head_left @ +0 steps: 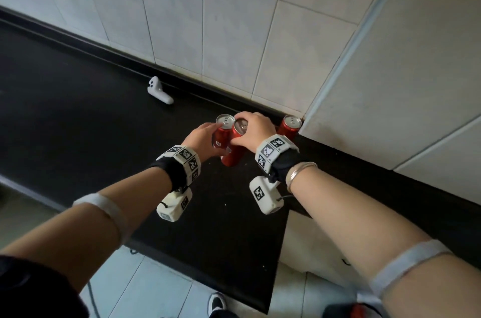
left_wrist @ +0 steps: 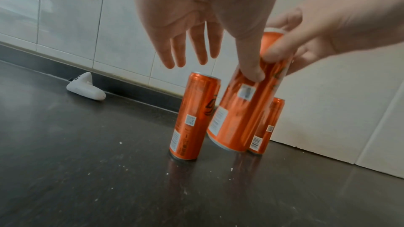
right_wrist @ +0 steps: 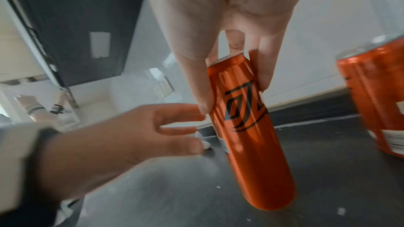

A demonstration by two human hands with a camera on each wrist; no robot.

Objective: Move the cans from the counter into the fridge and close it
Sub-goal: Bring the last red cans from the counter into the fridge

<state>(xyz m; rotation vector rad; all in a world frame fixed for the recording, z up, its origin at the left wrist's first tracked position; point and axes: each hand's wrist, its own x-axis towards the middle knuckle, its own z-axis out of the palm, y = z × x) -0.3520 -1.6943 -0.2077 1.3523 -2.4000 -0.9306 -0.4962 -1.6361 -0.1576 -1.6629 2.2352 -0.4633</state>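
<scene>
Three slim red-orange cans with silver tops, black logos and white label patches are grouped at the right end of the dark desk (head_left: pixel 78 109), near the white tiled wall. The left can (left_wrist: pixel 192 116) is standing upright on the desk; the right can (head_left: pixel 289 126) is standing upright beside a white panel (head_left: pixel 390 83); the middle can (right_wrist: pixel 247 127) is tilting, its base raised just off the desk. The right hand (head_left: pixel 253 130) is gripping the middle can near its top, thumb on one side and fingers (right_wrist: pixel 265 68) curled on the other. The left hand (head_left: pixel 200 138) is reaching over the left can with fingers (left_wrist: pixel 172 54) spread and relaxed, grasping nothing; whether they are touching the can cannot be told. A small white device (head_left: pixel 159 90) is lying farther left on the desk against the wall.
</scene>
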